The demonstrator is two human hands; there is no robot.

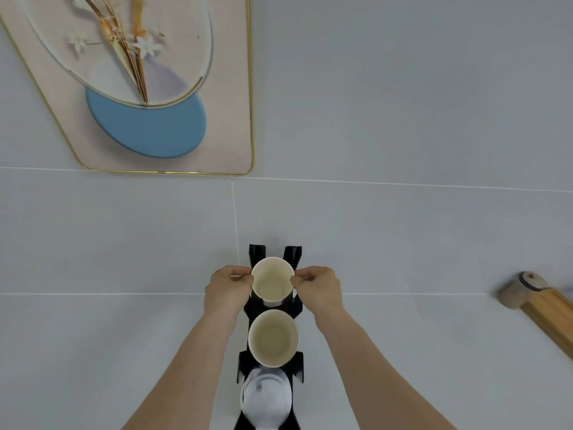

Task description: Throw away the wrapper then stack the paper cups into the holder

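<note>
A black cup holder [291, 254] is fixed on the pale wall, running down the middle of the view. A cream paper cup [272, 282] sits in its upper slot, mouth towards me. My left hand [228, 290] pinches the cup's left rim and my right hand [317, 288] pinches its right rim. A second cream paper cup [273, 338] rests in the slot below, untouched. Under that, a white rounded cup-like thing [266, 398] fills the lowest slot. No wrapper is in view.
A framed flower picture with a gold edge [167, 119] hangs at the upper left. A wooden bar with a round end cap [527, 290] juts from the wall at the right. Pale wall tiles with thin seams surround the holder.
</note>
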